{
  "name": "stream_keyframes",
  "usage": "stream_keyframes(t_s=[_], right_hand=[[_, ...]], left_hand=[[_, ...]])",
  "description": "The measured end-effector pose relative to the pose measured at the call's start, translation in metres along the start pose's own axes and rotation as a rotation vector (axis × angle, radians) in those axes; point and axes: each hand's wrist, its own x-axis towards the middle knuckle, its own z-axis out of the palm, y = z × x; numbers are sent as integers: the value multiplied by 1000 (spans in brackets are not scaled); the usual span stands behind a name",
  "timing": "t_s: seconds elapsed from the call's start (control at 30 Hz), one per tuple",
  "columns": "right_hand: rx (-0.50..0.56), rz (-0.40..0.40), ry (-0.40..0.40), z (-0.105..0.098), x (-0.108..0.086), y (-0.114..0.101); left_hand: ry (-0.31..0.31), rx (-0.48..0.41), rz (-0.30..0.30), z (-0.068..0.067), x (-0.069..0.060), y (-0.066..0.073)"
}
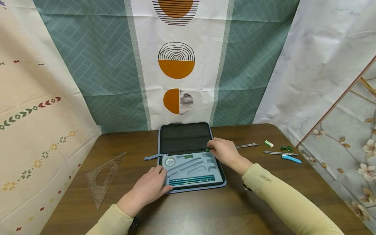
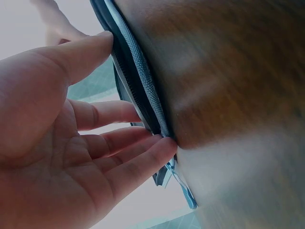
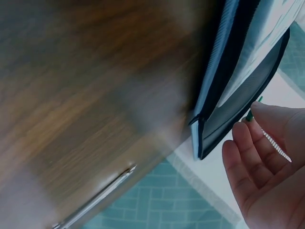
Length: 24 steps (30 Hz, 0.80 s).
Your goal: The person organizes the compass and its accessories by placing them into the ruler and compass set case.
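An open zippered case [image 1: 185, 137] with a grey moulded tray [image 1: 179, 176] lies on the table. In the tray are several dark green pencils [image 1: 192, 179], a pale round disc [image 1: 169, 162] and a small green block [image 1: 189, 156]; other slots are bare. My left hand [image 1: 149, 186] touches the case's left front corner, its fingers [image 2: 143, 164] fairly straight along the zippered edge. Over the tray's back right corner, my right hand [image 1: 224, 151] pinches a small green piece [image 3: 250, 114] between thumb and fingertips. Its exact kind is hidden by the fingers.
A clear set square [image 1: 95, 186] lies at the left. To the right are a metal compass [image 1: 247, 145], another slim metal drawing tool [image 1: 280, 153], a green-and-white eraser [image 1: 268, 143], small green pieces [image 1: 287, 148] and a blue cutter [image 1: 290, 159]. Curtains hang behind the table.
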Motion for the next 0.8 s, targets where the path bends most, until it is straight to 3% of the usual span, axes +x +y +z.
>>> stream_keyframes(t_s=[0.8], right_hand=[[50,-104,25,10,13,-23]], left_hand=[[-12,-1,-4,-1,0,0]])
